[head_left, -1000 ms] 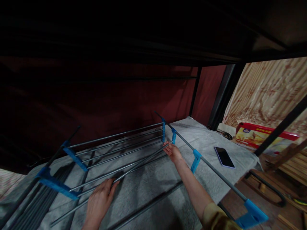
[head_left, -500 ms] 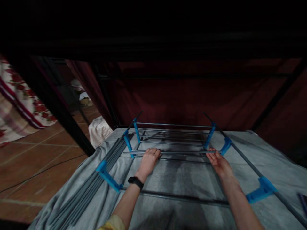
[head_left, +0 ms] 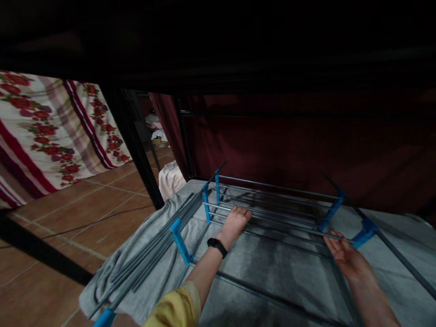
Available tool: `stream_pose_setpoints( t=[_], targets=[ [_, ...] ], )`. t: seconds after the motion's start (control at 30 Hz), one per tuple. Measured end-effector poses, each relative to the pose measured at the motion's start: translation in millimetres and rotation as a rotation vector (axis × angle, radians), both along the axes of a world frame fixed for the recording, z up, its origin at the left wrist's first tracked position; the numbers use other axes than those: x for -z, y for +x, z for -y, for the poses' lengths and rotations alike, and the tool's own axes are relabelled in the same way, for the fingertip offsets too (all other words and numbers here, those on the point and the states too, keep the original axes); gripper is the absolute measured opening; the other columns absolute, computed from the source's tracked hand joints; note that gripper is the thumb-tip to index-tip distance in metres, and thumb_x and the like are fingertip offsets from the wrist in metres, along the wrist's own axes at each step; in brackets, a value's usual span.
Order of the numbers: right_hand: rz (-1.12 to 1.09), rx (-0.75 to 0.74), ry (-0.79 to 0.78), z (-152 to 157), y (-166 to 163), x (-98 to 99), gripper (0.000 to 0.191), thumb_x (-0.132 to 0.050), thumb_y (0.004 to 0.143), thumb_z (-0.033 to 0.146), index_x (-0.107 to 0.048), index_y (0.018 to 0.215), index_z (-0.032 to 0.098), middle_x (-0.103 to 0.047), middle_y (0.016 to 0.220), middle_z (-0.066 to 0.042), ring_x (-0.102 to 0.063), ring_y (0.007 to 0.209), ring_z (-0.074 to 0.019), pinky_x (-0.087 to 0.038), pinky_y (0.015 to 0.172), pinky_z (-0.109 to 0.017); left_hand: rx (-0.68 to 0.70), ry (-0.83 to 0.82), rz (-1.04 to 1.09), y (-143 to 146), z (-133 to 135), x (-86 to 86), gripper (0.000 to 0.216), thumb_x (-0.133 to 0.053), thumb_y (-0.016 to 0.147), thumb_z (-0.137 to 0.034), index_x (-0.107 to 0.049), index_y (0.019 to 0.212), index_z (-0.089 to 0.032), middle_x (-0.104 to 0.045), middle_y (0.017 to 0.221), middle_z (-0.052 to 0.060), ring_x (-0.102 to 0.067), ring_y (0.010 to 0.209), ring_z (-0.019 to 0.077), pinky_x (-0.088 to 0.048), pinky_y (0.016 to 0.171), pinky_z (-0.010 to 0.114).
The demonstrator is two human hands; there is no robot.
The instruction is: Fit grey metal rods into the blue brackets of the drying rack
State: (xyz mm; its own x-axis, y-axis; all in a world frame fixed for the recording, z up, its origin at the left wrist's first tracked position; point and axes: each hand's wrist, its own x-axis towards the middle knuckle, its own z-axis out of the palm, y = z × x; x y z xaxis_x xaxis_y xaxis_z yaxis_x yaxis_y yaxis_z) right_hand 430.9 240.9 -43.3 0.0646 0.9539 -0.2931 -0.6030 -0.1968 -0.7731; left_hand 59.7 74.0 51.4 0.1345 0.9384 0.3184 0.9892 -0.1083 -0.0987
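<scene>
My left hand (head_left: 236,221), with a dark band at its wrist, is closed over a grey tube (head_left: 296,227) of a partly built rack. My right hand (head_left: 346,255) has its palm turned up and its fingers curled at the tube's right end. Just right of those fingers is a blue plastic connector (head_left: 365,232) on a long side pole. Toward the tube's left end stands another blue connector (head_left: 206,203). Farther back, several thin tubes run between two more blue connectors. A thicker crossbar (head_left: 259,294) lies nearer to me.
Several loose grey tubes (head_left: 153,245) lie bundled on the grey blanket (head_left: 282,268) at the left. A black post (head_left: 136,145) and a dark frame overhead surround the bed. Behind hangs a dark red curtain (head_left: 272,150). A flowered cloth (head_left: 51,131) hangs over the tiled floor.
My view has swung left, so the rack and both hands appear farther right. More of the flowered cloth and floor shows. Both hands stay at the same tube.
</scene>
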Motion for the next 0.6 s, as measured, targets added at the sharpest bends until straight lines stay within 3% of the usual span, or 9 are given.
stream_pose_setpoints(
  t=[0.33,0.6],
  targets=[
    [-0.033,-0.035,0.015,-11,9,14.5,0.016,-0.059,0.090,0.016,-0.069,0.079,0.021,-0.069,0.098,-0.003,-0.070,0.100,-0.0129,-0.047,0.110,-0.038,-0.050,-0.016,-0.075,6,-8,-3.6,0.023,-0.044,0.100,-0.013,-0.063,0.111,-0.018,-0.068,0.105,0.010,-0.062,0.102,0.0233,-0.044,0.095,0.039],
    [-0.029,-0.025,0.012,-11,8,11.0,0.018,-0.056,0.091,0.014,-0.067,0.079,0.021,-0.068,0.099,-0.002,-0.069,0.100,-0.0115,-0.047,0.110,-0.039,-0.068,-0.037,-0.056,13,-12,-6.3,0.026,-0.041,0.100,-0.013,-0.063,0.114,-0.016,-0.068,0.105,0.012,-0.062,0.104,0.0238,-0.043,0.096,0.040]
  ],
)
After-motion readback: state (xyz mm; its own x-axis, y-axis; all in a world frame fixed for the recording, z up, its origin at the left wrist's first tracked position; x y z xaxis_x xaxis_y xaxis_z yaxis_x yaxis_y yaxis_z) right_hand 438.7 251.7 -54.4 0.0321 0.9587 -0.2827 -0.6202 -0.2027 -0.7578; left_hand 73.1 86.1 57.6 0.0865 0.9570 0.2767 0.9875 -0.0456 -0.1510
